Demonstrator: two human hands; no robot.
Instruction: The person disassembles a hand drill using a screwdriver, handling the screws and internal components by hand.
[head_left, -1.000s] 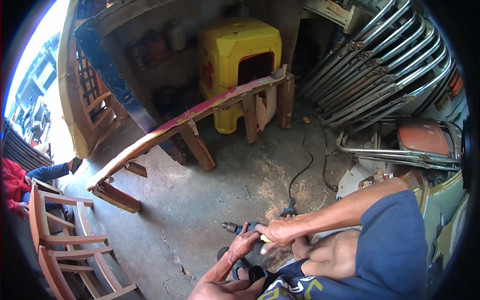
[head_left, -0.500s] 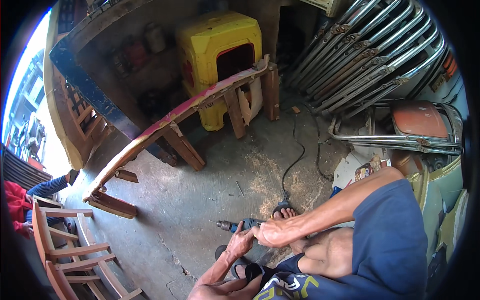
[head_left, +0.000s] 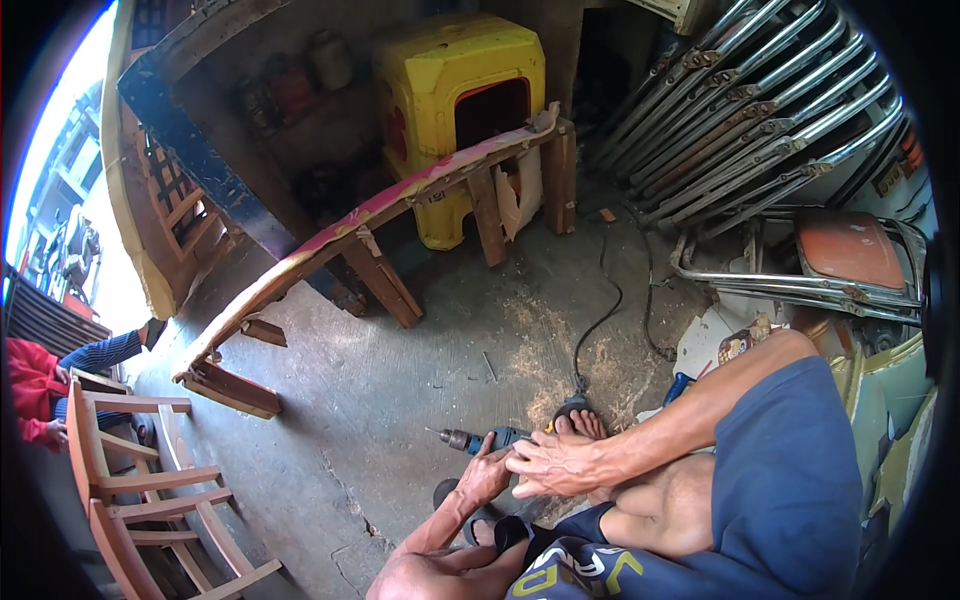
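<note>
A blue power drill (head_left: 511, 437) lies low over the floor before me, its grey chuck and thin bit pointing left. My left hand (head_left: 484, 478) grips it, with a finger laid along the body; the drill's handle is mostly hidden behind my hands. Against the left fingertips, my right hand (head_left: 553, 465) rests with its fingers stretched out toward the left. Right beside my bare foot (head_left: 582, 424) sits a dark round part of a corded tool (head_left: 571, 404), its kind unclear. The cord (head_left: 601, 326) runs from there away across the floor.
A curved wooden frame (head_left: 375, 270) with short legs stands ahead, a yellow plastic stool (head_left: 461, 70) behind it. Metal folding chairs (head_left: 765, 110) lean at far right. A wooden slatted frame (head_left: 165, 483) stands at left beside a person in a red top (head_left: 38, 380). Sawdust (head_left: 535, 335) litters the concrete.
My right hand has loosened from a closed shape and its fingers now stretch out. The left hand stays on the drill. The whole view has shifted slightly.
</note>
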